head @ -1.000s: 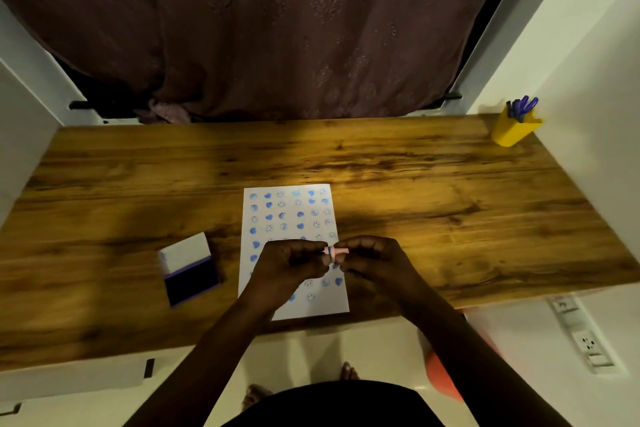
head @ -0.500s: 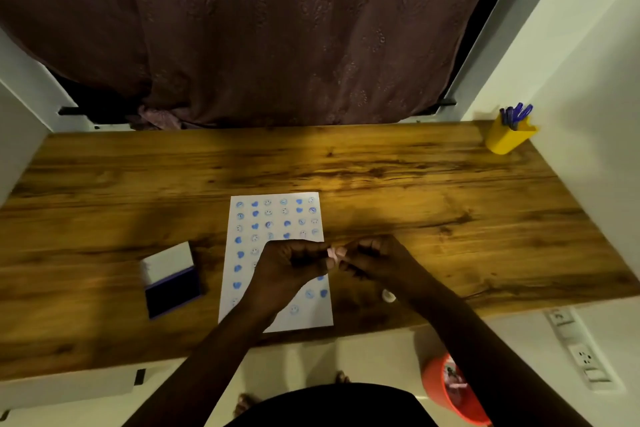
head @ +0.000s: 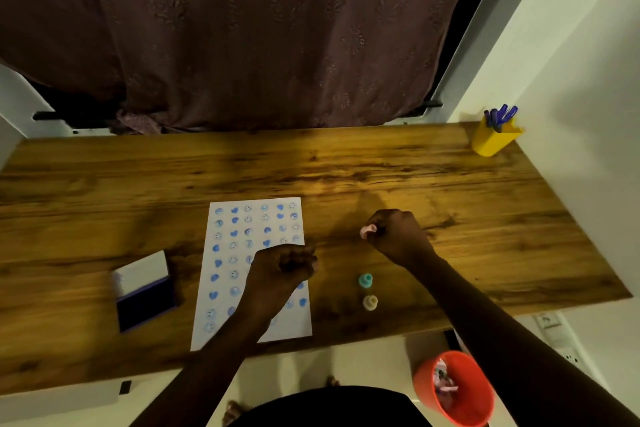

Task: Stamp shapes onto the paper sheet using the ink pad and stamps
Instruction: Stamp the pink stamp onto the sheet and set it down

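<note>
A white paper sheet (head: 227,263) covered with several blue heart and smiley prints lies on the wooden desk (head: 346,170). Left of it sits an open ink pad (head: 145,305) with a dark blue pad and a white lid. My left hand (head: 280,269) hovers over the sheet's right half with its fingers curled; what it holds, if anything, is hidden. My right hand (head: 394,232) is right of the sheet, closed on a small pink stamp (head: 367,230). A teal stamp (head: 365,280) and a beige stamp (head: 370,302) stand on the desk below it.
A yellow cup (head: 493,140) with purple pens stands at the desk's far right corner. A red bucket (head: 453,388) sits on the floor under the desk's near right edge. A dark curtain (head: 259,31) hangs behind the desk, with a white wall on the right.
My hands were together over the sheet's lower right, both on the pink stamp. They have separated: the right hand moved right and away with the pink stamp, uncovering two stamps on the desk.
</note>
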